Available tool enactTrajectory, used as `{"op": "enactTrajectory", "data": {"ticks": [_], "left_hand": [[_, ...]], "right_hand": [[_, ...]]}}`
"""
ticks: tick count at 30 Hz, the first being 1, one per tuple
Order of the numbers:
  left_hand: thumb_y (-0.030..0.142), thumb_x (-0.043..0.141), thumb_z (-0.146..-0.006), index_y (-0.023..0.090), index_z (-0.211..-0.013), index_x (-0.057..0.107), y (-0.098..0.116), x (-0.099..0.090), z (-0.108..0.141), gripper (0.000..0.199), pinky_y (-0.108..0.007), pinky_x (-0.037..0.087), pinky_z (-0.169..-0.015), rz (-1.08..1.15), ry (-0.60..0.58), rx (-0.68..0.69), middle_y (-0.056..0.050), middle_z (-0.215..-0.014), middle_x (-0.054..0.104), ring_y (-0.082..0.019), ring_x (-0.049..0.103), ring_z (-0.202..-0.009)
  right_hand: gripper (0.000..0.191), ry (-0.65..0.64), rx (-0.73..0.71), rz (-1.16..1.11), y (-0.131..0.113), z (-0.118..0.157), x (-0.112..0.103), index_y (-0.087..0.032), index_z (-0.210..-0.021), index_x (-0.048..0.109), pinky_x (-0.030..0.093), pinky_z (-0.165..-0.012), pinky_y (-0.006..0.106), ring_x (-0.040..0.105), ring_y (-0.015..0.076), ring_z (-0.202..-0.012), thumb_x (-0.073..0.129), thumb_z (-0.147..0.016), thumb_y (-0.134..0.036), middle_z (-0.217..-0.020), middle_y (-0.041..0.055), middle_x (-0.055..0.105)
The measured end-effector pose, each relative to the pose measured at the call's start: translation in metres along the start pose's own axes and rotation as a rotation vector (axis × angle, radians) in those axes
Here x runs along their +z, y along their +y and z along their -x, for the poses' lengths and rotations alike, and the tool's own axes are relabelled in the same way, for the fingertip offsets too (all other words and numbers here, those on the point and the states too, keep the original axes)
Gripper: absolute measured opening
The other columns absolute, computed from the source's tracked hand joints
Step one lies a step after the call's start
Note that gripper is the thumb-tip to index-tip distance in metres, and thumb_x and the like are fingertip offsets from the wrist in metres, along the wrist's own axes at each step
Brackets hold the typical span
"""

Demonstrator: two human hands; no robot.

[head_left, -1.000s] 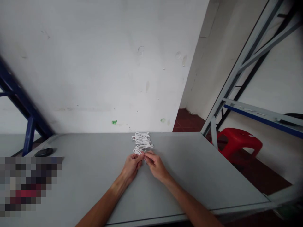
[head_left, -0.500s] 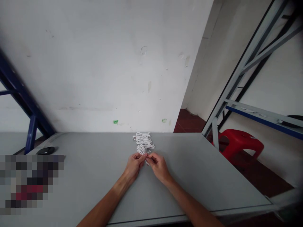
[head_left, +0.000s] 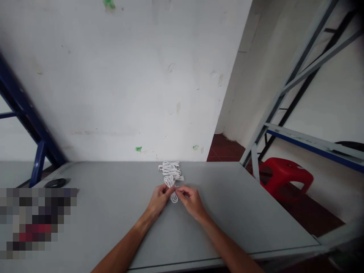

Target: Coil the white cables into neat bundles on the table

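A looped bundle of white cord [head_left: 170,181] is pinched at its middle by my left hand [head_left: 159,197], with loops fanning out above and below the fingers. My right hand [head_left: 191,199] is closed at the bundle's right side, thumb and forefinger together near a thin end that sticks out; what they grip is too small to make out for certain. Just beyond the bundle, several more white cord bundles [head_left: 171,168] lie in a row towards the wall.
The grey table [head_left: 113,216] meets a white wall at the back. At the left are a black mouse [head_left: 55,183] and a blurred-out area. A blue frame stands left, a grey frame right, and a red stool [head_left: 284,176] beyond the right edge.
My hands have moved slightly apart, and the bundle's lower loops now show between them. The whole view has shifted a little.
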State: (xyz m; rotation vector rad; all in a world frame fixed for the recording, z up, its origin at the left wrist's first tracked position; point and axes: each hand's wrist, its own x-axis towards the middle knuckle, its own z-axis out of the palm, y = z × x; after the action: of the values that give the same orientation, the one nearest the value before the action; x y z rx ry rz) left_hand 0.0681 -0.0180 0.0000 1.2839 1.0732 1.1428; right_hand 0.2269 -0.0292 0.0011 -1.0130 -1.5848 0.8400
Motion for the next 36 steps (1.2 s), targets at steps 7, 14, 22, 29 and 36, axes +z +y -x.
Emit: {"op": "enactTrajectory", "data": {"ticks": [7, 14, 22, 29, 36], "left_hand": [[0.064, 0.07, -0.069, 0.013, -0.074, 0.066, 0.008, 0.0, 0.003, 0.051, -0.022, 0.03, -0.053, -0.039, -0.101, 0.023, 0.003, -0.057, 0.052, -0.011, 0.045, -0.056], [0.058, 0.07, -0.074, 0.012, -0.083, 0.071, 0.017, 0.0, 0.007, 0.046, -0.022, 0.035, -0.057, -0.056, -0.192, 0.049, -0.001, -0.067, 0.061, -0.013, 0.048, -0.063], [0.051, 0.066, -0.081, 0.013, -0.093, 0.073, 0.014, 0.0, 0.007, 0.041, -0.025, 0.042, -0.068, -0.009, -0.244, 0.072, -0.003, -0.076, 0.065, -0.017, 0.055, -0.072], [0.049, 0.066, -0.082, 0.014, -0.086, 0.073, 0.017, 0.002, 0.005, 0.036, -0.025, 0.043, -0.07, 0.012, -0.269, 0.087, -0.003, -0.075, 0.065, -0.016, 0.057, -0.072], [0.053, 0.073, -0.073, 0.011, -0.086, 0.073, 0.005, -0.001, 0.004, 0.043, -0.024, 0.039, -0.062, 0.067, -0.158, -0.039, -0.002, -0.068, 0.063, -0.016, 0.054, -0.066]], "right_hand": [[0.017, 0.001, -0.161, 0.116, -0.005, 0.002, -0.008, -0.023, -0.1, 0.068, 0.046, -0.062, 0.027, 0.061, 0.0173, -0.072, 0.062, -0.085, -0.029, -0.091, 0.0055, 0.068], [0.015, -0.083, -0.198, 0.158, -0.001, 0.004, -0.007, -0.023, -0.096, 0.068, 0.048, -0.07, 0.029, 0.063, 0.019, -0.077, 0.055, -0.092, -0.03, -0.087, 0.0057, 0.07], [0.021, -0.03, -0.071, 0.053, 0.001, 0.003, -0.003, -0.019, -0.083, 0.064, 0.044, -0.061, 0.025, 0.058, 0.0148, -0.063, 0.056, -0.091, -0.037, -0.071, 0.0018, 0.066], [0.025, 0.007, 0.158, -0.331, 0.005, -0.003, 0.002, -0.021, -0.084, 0.054, 0.038, -0.045, 0.023, 0.051, 0.0124, -0.047, 0.063, -0.084, -0.045, -0.057, -0.0046, 0.057], [0.007, 0.067, -0.162, 0.102, 0.005, 0.003, -0.002, -0.02, -0.088, 0.06, 0.051, -0.065, 0.026, 0.066, 0.0159, -0.068, 0.06, -0.088, -0.027, -0.079, 0.0031, 0.07]]}}
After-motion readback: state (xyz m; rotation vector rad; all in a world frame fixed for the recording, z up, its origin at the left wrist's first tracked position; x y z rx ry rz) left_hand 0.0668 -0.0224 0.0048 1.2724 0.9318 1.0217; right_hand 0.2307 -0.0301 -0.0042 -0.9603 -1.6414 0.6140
